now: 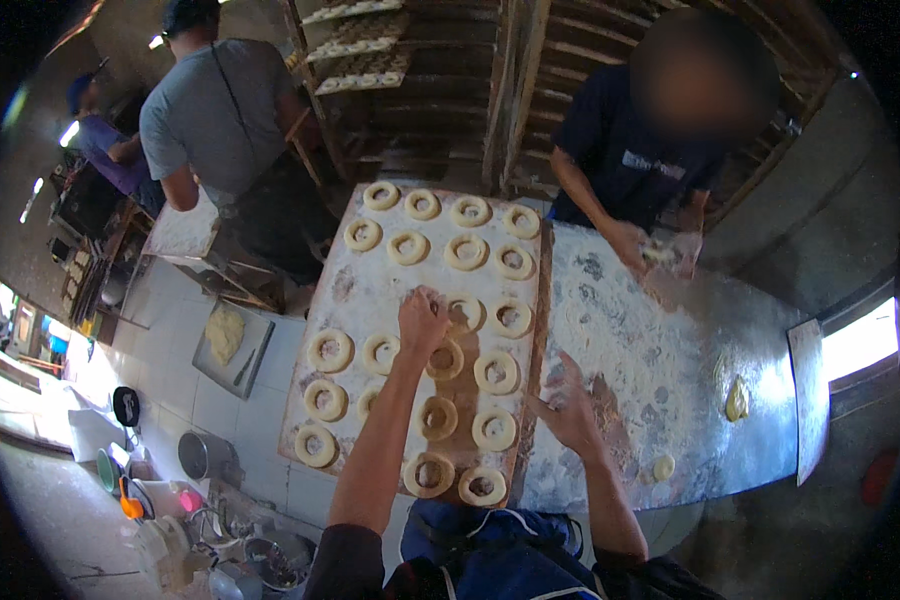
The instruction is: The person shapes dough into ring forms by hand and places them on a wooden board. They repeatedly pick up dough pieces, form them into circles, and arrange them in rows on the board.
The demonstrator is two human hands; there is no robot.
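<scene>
While dough rings [511, 372] surround the left hand [425, 318], a shirt [610, 140] bears lettering [654, 165].

Dough rings [511, 372] matt, smooth; metal tabletop [762, 445] part-glossy; rack [526, 100] matt wood.

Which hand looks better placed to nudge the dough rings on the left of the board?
Probably the left hand: it is above the board, near those dough rings, while the right hand is off over the table.

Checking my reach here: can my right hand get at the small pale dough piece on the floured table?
Probably yes: the right hand looks empty, and only floured tabletop seems to separate it from the dough piece.
</scene>
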